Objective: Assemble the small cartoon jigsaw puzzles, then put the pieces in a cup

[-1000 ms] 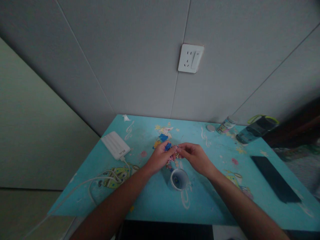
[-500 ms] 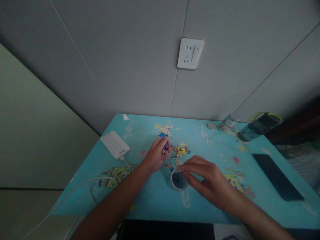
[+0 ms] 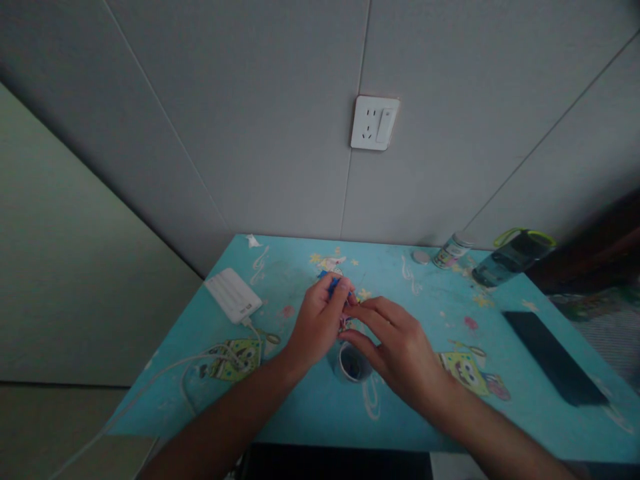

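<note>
My left hand (image 3: 320,319) is closed around a bunch of small colourful pieces that look like paper cutouts (image 3: 333,287), blue ones showing at the top. The fingertips of my right hand (image 3: 395,333) meet that bunch from the right, thumb and fingers drawn together in a pinch. What lies between them is too small to make out. Just below both hands stands a clear cup (image 3: 341,375) with something dark inside, its top partly covered by my fingers. Behind my hands, more pieces lie on the table, mostly hidden.
The blue table cover (image 3: 300,413) has printed cartoon figures. At left lies a white power bank (image 3: 233,295) with a white cable (image 3: 160,370). On the right are a small jar (image 3: 453,251), its round lid (image 3: 421,257), a dark water bottle (image 3: 510,260) and a black flat object (image 3: 555,357).
My right hand has moved from the cup's rim up and left to my left hand, and now touches the pieces there. The view has shifted slightly.
</note>
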`<state>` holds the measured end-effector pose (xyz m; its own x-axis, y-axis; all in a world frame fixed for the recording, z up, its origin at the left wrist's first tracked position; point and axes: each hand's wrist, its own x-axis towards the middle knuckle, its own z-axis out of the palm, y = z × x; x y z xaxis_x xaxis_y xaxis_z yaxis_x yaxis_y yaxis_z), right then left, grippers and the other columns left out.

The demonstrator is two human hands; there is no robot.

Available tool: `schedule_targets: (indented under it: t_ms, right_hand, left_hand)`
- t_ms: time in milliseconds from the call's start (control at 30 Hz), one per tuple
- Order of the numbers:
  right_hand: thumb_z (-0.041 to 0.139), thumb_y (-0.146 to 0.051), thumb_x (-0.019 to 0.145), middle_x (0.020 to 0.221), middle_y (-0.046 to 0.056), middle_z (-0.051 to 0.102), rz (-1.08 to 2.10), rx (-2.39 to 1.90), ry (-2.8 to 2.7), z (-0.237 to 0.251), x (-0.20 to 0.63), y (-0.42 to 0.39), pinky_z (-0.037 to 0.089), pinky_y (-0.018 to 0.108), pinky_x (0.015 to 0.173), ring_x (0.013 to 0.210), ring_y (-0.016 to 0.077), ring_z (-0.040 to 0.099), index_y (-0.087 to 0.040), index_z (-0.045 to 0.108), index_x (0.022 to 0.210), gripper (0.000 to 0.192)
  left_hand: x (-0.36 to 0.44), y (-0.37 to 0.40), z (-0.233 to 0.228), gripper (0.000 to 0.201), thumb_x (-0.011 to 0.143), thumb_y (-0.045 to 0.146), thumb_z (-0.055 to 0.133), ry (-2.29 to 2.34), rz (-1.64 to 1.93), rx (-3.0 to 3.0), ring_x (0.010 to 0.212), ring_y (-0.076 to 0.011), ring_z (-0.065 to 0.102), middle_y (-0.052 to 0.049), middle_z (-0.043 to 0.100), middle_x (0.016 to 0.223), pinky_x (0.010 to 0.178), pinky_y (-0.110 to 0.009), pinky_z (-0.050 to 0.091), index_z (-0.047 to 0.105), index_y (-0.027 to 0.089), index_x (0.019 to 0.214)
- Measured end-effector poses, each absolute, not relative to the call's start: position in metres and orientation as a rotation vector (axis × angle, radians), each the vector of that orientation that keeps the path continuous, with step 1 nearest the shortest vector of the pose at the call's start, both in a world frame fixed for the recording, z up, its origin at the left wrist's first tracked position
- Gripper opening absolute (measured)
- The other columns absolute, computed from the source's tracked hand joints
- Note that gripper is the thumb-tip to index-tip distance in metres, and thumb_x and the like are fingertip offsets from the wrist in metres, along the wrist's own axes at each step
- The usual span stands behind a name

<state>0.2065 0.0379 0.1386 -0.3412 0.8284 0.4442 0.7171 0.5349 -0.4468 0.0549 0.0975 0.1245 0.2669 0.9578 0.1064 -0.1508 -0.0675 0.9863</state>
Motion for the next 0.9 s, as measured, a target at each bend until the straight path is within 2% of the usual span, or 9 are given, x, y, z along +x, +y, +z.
schedule_targets:
  t_ms: [100, 167, 300, 433, 567, 633, 767, 900]
  right_hand:
    - [0.062, -0.022, 0.096, 0.104, 0.008, 0.07, 0.012, -1.156, -2.158, 0.136, 0.206, 0.031, 0.053, 0.041, 0.086, 0.093, 0.0227, 0.065, -0.018, 0.066, 0.119, 0.023]
    - [0.061, -0.016, 0.095, 0.103, 0.008, 0.071, -0.02, -1.143, -2.152, 0.134, 0.206, 0.027, 0.053, 0.04, 0.084, 0.09, 0.0219, 0.065, -0.017, 0.067, 0.115, 0.021]
    - [0.057, -0.017, 0.097, 0.099, 0.006, 0.07, 0.285, -1.191, -2.053, 0.133, 0.209, 0.018, 0.051, 0.035, 0.085, 0.09, 0.0188, 0.064, -0.018, 0.068, 0.103, 0.012]
    - [0.057, -0.022, 0.098, 0.081, -0.001, 0.067, 0.65, -1.293, -1.838, 0.135, 0.212, 0.011, 0.049, 0.026, 0.069, 0.072, 0.0129, 0.06, -0.021, 0.068, 0.091, 0.014]
    - [0.062, -0.029, 0.096, 0.074, -0.002, 0.067, 0.791, -1.379, -1.754, 0.136, 0.217, 0.005, 0.046, 0.025, 0.062, 0.066, 0.0128, 0.059, -0.023, 0.071, 0.088, 0.014]
    - [0.063, -0.03, 0.096, 0.076, -0.002, 0.068, 0.787, -1.373, -1.798, 0.136, 0.22, 0.004, 0.047, 0.026, 0.064, 0.069, 0.0134, 0.06, -0.023, 0.072, 0.088, 0.014]
    - [0.061, -0.027, 0.097, 0.093, 0.001, 0.07, 0.691, -1.288, -2.004, 0.135, 0.223, 0.002, 0.049, 0.031, 0.083, 0.089, 0.0165, 0.064, -0.024, 0.074, 0.097, 0.013]
    - [0.056, -0.026, 0.1, 0.102, 0.003, 0.069, 0.651, -1.286, -2.075, 0.132, 0.225, 0.001, 0.049, 0.033, 0.091, 0.097, 0.0178, 0.063, -0.026, 0.073, 0.105, 0.017]
  left_hand:
    - [0.049, 0.088, 0.131, 0.032, 0.099, 0.048, 0.05, 0.873, 1.06, 1.33, 0.061, -0.0087, 0.047, 0.002, 0.053, 0.075, 0.053, -0.018, 0.038, 0.057, 0.019, 0.088]
    - [0.047, 0.083, 0.13, 0.031, 0.1, 0.048, 0.049, 0.864, 0.998, 1.34, 0.06, -0.0081, 0.044, 0.004, 0.049, 0.074, 0.051, -0.018, 0.036, 0.054, 0.019, 0.088]
    - [0.046, 0.078, 0.125, 0.032, 0.101, 0.047, 0.047, 0.878, 0.899, 1.446, 0.062, -0.0089, 0.046, 0.004, 0.049, 0.073, 0.053, -0.018, 0.036, 0.052, 0.02, 0.084]
    - [0.044, 0.076, 0.123, 0.033, 0.101, 0.047, 0.047, 0.91, 0.854, 1.583, 0.056, -0.0084, 0.043, 0.005, 0.048, 0.066, 0.05, -0.02, 0.032, 0.053, 0.019, 0.083]
    - [0.041, 0.074, 0.123, 0.035, 0.101, 0.045, 0.047, 0.954, 0.881, 1.656, 0.057, -0.0084, 0.045, 0.005, 0.05, 0.064, 0.053, -0.02, 0.033, 0.054, 0.018, 0.08]
    - [0.04, 0.075, 0.123, 0.036, 0.101, 0.048, 0.046, 0.951, 0.872, 1.593, 0.055, -0.0086, 0.044, 0.005, 0.049, 0.062, 0.052, -0.021, 0.033, 0.054, 0.019, 0.081]
    - [0.044, 0.077, 0.123, 0.038, 0.1, 0.053, 0.046, 0.953, 0.858, 1.486, 0.048, -0.0086, 0.034, 0.008, 0.038, 0.055, 0.046, -0.022, 0.027, 0.051, 0.02, 0.082]
    - [0.052, 0.076, 0.124, 0.038, 0.101, 0.046, 0.046, 1.005, 0.944, 1.707, 0.055, -0.0093, 0.038, 0.007, 0.039, 0.06, 0.053, -0.023, 0.03, 0.048, 0.019, 0.074]
